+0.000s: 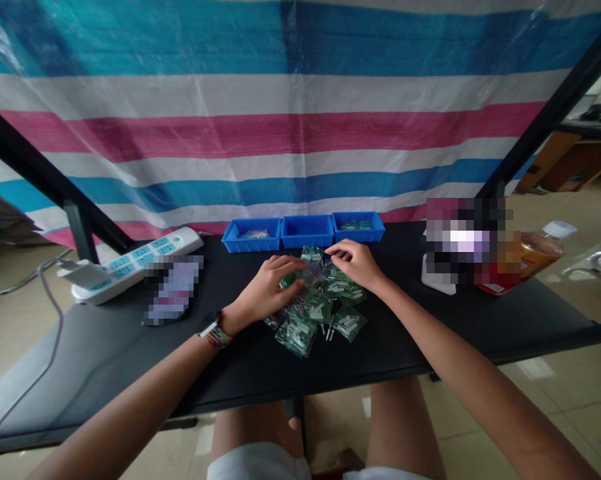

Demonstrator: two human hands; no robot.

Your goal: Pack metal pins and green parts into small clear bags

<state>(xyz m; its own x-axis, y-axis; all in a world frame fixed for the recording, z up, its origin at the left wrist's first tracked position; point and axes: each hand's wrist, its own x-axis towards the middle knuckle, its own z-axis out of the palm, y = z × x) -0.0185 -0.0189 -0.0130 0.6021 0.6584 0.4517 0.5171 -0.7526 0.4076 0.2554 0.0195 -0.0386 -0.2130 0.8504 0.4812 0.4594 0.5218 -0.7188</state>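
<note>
A heap of small clear bags holding green parts (325,303) lies on the black table (430,333) in front of me. My left hand (268,290) rests on the left side of the heap, fingers curled over the bags. My right hand (355,261) lies on the far right of the heap, fingers bent and pinching at a bag. Behind the heap stand three blue bins in a row: the left bin (252,235) holds a clear bag, the middle bin (307,231) looks bare, the right bin (359,227) holds green parts.
A white power strip (130,263) with a plugged cable lies at the left, beside a blurred flat item (173,291). At the right stand a blurred object (463,243) and a lying bottle (538,250). A striped tarp (300,120) hangs behind the table.
</note>
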